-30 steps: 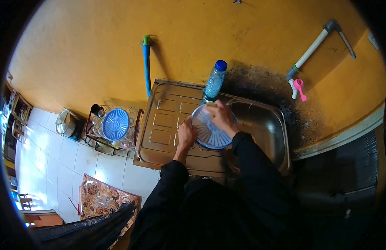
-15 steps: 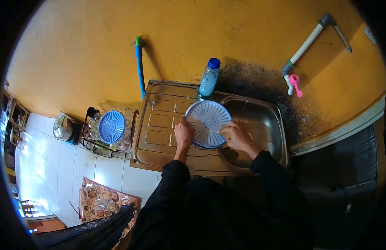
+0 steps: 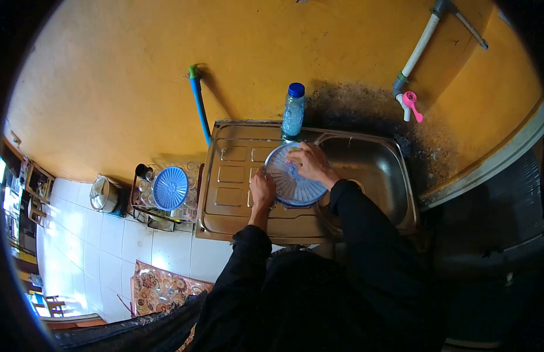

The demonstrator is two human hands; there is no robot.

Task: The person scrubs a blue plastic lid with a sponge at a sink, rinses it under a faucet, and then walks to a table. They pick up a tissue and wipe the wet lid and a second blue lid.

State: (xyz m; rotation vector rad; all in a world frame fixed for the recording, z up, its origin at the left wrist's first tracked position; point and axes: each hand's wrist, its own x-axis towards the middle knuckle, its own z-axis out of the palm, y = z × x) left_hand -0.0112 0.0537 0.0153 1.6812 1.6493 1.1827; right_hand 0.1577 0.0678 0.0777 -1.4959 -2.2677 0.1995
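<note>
Gripping slotted plate (image 3: 295,182) w/ both hands – water bottle (image 3: 293,111) just behind, sink basin (image 3: 371,170) rt.

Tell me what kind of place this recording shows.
Most likely a home kitchen's washing-up corner: a steel sink with drainboard, a wall tap above it, and a dish rack on the tiled floor beside.

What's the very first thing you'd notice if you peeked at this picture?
The big orange-yellow wall, with a dark sooty patch behind the steel sink. Then the pale blue round strainer over the sink's edge: the left hand grips its rim while the right hand presses on top. A blue-capped bottle stands just behind it.
</note>
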